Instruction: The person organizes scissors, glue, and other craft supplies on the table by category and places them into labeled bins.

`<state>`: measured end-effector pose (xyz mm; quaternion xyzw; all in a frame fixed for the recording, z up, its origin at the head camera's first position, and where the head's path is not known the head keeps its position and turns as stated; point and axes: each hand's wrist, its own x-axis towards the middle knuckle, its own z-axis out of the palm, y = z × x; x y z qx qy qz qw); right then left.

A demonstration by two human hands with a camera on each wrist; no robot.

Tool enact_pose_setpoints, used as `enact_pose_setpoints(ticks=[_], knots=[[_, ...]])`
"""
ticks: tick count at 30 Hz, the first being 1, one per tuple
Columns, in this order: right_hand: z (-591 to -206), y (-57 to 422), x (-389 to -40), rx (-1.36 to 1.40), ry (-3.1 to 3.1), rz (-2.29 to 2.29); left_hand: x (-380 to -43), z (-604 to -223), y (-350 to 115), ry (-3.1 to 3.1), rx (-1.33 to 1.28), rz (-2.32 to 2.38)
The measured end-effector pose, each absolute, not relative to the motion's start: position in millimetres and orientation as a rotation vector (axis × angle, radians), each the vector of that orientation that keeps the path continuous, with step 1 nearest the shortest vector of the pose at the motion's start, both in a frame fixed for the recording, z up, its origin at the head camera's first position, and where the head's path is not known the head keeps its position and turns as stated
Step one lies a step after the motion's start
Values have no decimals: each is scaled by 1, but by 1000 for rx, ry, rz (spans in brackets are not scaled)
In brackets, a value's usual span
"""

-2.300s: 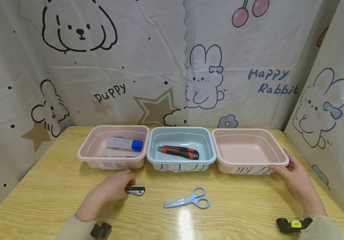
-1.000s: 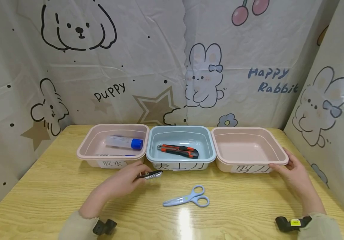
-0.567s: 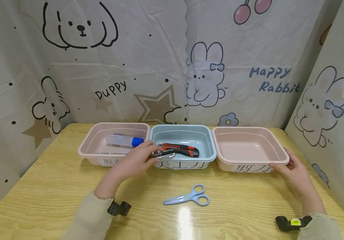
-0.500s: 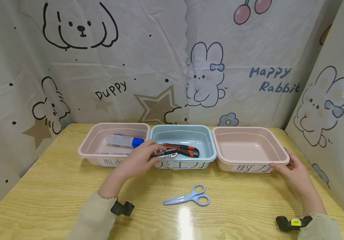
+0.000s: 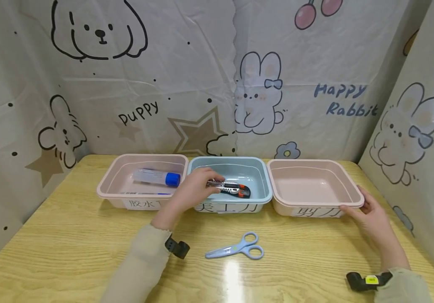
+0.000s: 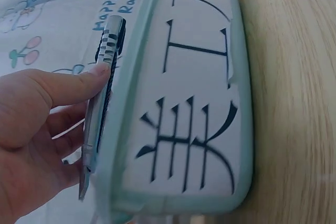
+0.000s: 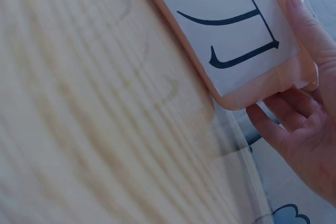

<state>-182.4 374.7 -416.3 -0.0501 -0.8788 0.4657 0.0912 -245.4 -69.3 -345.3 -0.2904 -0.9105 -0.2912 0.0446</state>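
Note:
My left hand (image 5: pixel 192 189) pinches a silver-and-black utility knife (image 5: pixel 229 186) over the light blue bin (image 5: pixel 236 168). In the left wrist view the knife (image 6: pixel 108 45) lies between thumb and fingers, above the bin's labelled side, its tip pointing down. Beneath it, partly covered, a red-and-black utility knife (image 5: pixel 244 192) lies in the bin. My right hand (image 5: pixel 374 223) grips the near right corner of the right pink bin (image 5: pixel 311 185), which holds nothing. The thumb sits at the rim and the fingers (image 7: pixel 270 127) bend under the side.
Light blue scissors (image 5: pixel 241 248) lie on the wooden table (image 5: pixel 69 252) in front of the bins. A left pink bin (image 5: pixel 120 179) holds a clear tube with a blue cap (image 5: pixel 156 177) and a second item near its front wall. A printed cloth (image 5: pixel 186 84) hangs behind.
My left hand has lifted the silver utility knife off the table and carried it right and away from me, over the blue bin. The right hand has kept its grip on the right pink bin.

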Motion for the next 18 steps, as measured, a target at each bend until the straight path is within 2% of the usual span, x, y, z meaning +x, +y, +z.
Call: enact_pose_setpoints(ticks=[18], knots=[[-416,374,-182,-159,-2612,1372,-289,-363,-45,-3026,-970,-729]])
